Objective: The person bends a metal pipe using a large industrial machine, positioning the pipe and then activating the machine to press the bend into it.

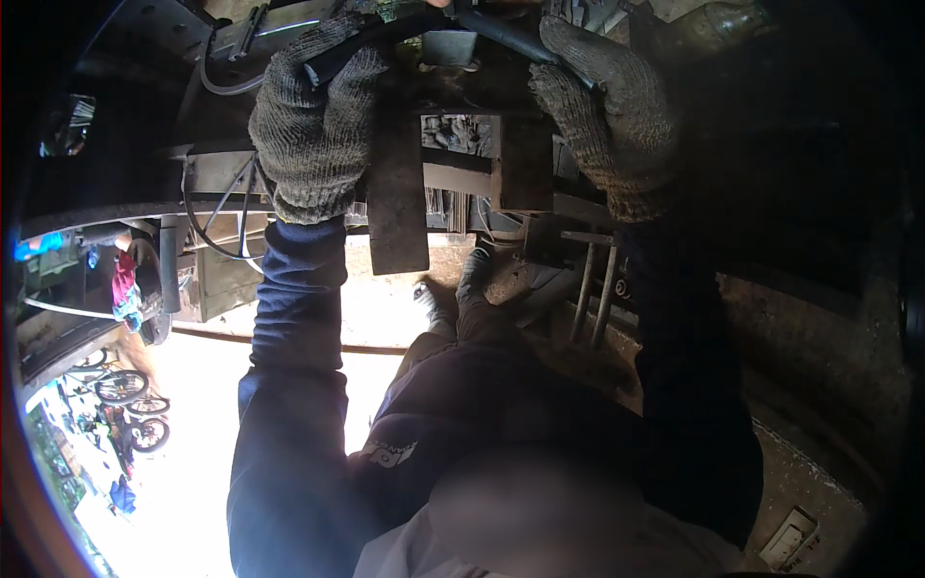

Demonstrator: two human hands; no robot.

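Both of my hands wear grey knitted gloves and reach up to the top of the head view. My left hand (318, 120) is closed around the left part of a dark bar (405, 27), whose end shows between thumb and fingers. On the other side, my right hand (617, 111) closes on a dark bar (506, 37) that slopes down toward it. The two lengths meet near the top edge; whether they are one bent piece, I cannot tell. Just below that meeting point sits a small grey metal block (449, 48).
Two flat dark metal plates (398, 197) jut toward me below the hands. A looped cable (207, 226) hangs at the left, near a pink and blue cloth (125, 289). Bicycles (120, 387) stand far left in bright light. Metal legs (594, 289) rise near my feet (472, 270).
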